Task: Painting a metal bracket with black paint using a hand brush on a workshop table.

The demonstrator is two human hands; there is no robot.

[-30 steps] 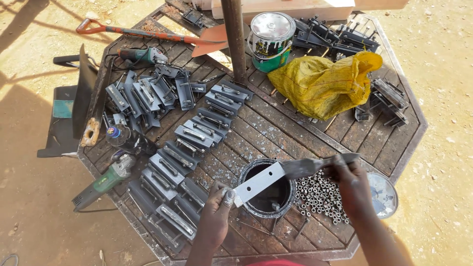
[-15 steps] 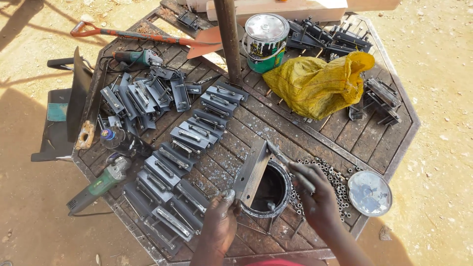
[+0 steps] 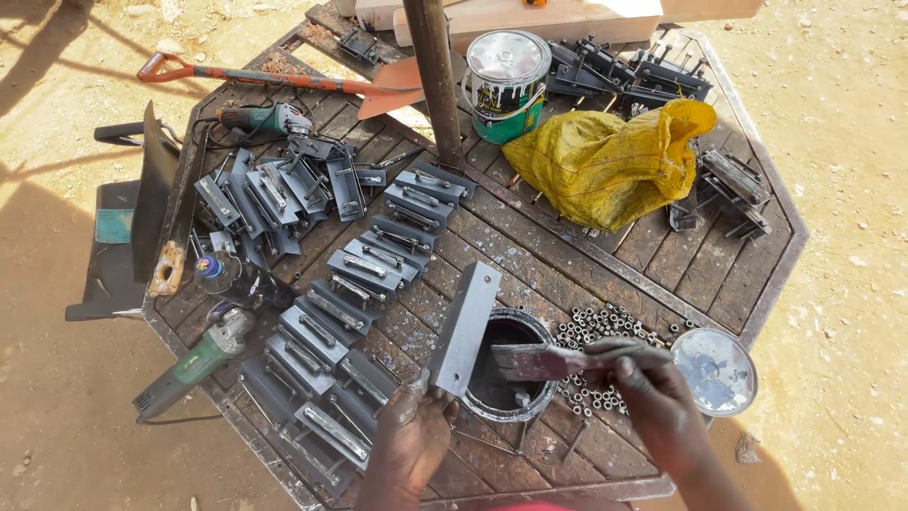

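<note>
My left hand [image 3: 413, 437] grips the lower end of a flat grey metal bar [image 3: 465, 326], held tilted over an open can of dark paint [image 3: 506, 364]. My right hand [image 3: 653, 397] holds a paintbrush [image 3: 539, 361] by its handle, its dark bristles pointing left over the can, close to the bar. Both hands are smeared with dark paint. A heap of small metal nuts [image 3: 596, 331] lies on the wooden table [image 3: 605, 265] just right of the can.
Rows of painted metal brackets [image 3: 359, 284] cover the table's left half. Two angle grinders [image 3: 203, 355] [image 3: 265, 118], a closed paint tin [image 3: 508, 83], a yellow sack [image 3: 605, 166], a round lid [image 3: 714, 369], a central pole [image 3: 437, 71] and a shovel [image 3: 284, 80] surround them.
The bar has swung from lying flat across the can to standing steeply tilted. My right hand has moved left, bringing the brush over the can.
</note>
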